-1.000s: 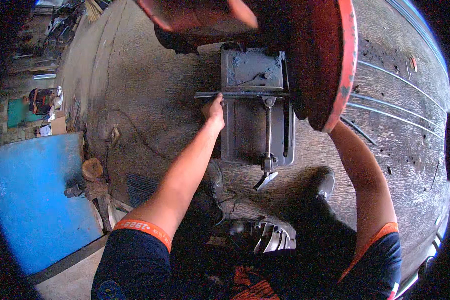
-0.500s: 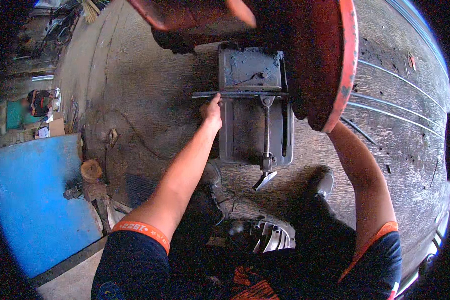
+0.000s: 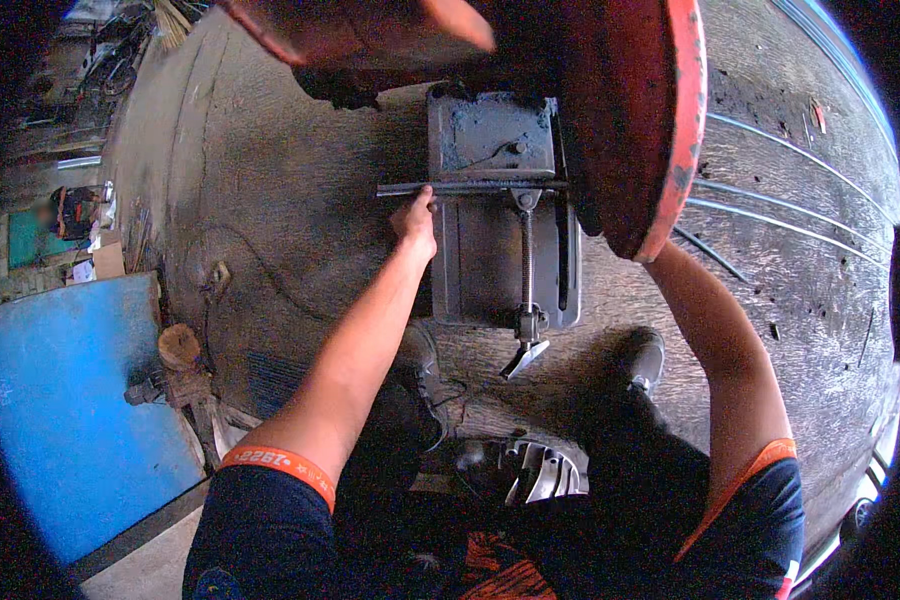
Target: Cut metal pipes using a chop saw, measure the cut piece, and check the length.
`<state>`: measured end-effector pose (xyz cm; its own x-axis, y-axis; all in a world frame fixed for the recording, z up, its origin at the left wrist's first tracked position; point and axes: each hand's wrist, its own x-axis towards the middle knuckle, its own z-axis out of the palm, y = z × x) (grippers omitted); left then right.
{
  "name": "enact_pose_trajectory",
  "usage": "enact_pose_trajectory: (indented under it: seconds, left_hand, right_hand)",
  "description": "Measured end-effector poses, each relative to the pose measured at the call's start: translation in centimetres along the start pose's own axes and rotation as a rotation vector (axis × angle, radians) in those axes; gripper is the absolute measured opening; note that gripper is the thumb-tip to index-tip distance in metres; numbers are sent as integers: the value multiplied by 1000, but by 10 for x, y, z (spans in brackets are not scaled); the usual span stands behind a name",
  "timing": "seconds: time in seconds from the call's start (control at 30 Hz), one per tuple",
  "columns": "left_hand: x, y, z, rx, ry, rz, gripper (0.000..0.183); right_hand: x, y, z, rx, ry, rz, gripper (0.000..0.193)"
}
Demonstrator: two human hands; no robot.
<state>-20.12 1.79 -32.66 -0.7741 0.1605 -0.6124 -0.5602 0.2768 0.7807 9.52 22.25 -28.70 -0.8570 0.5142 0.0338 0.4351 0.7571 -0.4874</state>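
Observation:
A cut-off saw with a red blade guard (image 3: 625, 130) fills the upper part of the view, over a dusty grey metal base (image 3: 460, 265). Across that base lies a thin metal bar (image 3: 400, 189), against the clamp jaw. My left hand (image 3: 416, 226) is closed around the bar near its left end, thumb on top. Toward me from the jaw runs the threaded clamp screw (image 3: 528, 250), ending in a small crank handle (image 3: 525, 360). My right forearm (image 3: 710, 325) reaches up behind the red guard, which hides the right hand and whatever it touches.
Several long metal rods (image 3: 790, 215) lie on the floor at right, with dark scraps around them. At left stand a blue panel (image 3: 75, 400) and a wooden block (image 3: 179, 346). A finned metal motor housing (image 3: 545, 472) sits between my feet. A cable (image 3: 280, 275) crosses the floor.
The whole scene has shifted slightly left in the view. My left hand keeps its grip on the bar, and the saw and clamp show no clear movement of their own.

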Motion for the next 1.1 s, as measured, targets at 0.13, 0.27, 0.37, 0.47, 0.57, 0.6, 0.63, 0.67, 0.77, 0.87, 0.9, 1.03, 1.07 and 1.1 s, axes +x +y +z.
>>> enact_pose_trajectory:
  seconds: [0.13, 0.27, 0.37, 0.47, 0.57, 0.6, 0.63, 0.67, 0.77, 0.87, 0.9, 1.03, 1.07, 1.1]
  left_hand:
    - [2, -3, 0, 17, -6, 18, 19]
    - [9, -6, -2, -40, -29, -8, 15]
    - [13, -9, -3, -60, -48, -26, 14]
    - [16, -12, -3, -70, -34, -7, 14]
    - [18, -15, -4, -50, -29, 4, 15]
    - [19, -15, -4, -8, -25, -2, 16]
    - [19, -15, -4, -8, -26, -2, 16]
    - [20, -14, -4, -19, -33, -12, 16]
    - [21, -12, -5, -60, -72, -44, 17]
    - [18, -10, -5, -40, -72, -61, 18]
    - [17, -9, -5, 10, -40, -60, 18]
    - [15, -9, -6, -23, -83, -35, 20]
    - [17, -10, -6, -24, -85, -41, 20]
    - [20, -11, -6, -23, -77, -52, 21]
  right_hand:
    - [1, -3, 6, 35, 44, 25, 30]
    - [4, 0, 10, 33, 17, 26, 29]
    - [6, 1, 10, 33, -2, 26, 29]
    - [8, 0, 10, 36, -16, 28, 29]
    - [9, -1, 9, 37, -24, 31, 29]
    - [9, 0, 8, 36, -28, 31, 29]
    - [9, -1, 8, 33, -28, 30, 29]
    - [9, -1, 7, 36, -30, 32, 29]
    - [7, -2, 6, 34, -35, 33, 29]
    - [6, -3, 6, 32, -34, 32, 29]
    - [6, -3, 6, 31, -37, 30, 29]
    - [5, -3, 4, 21, -46, 37, 29]
    - [5, -2, 3, 22, -47, 41, 29]
    - [5, 0, 1, 19, -52, 43, 29]
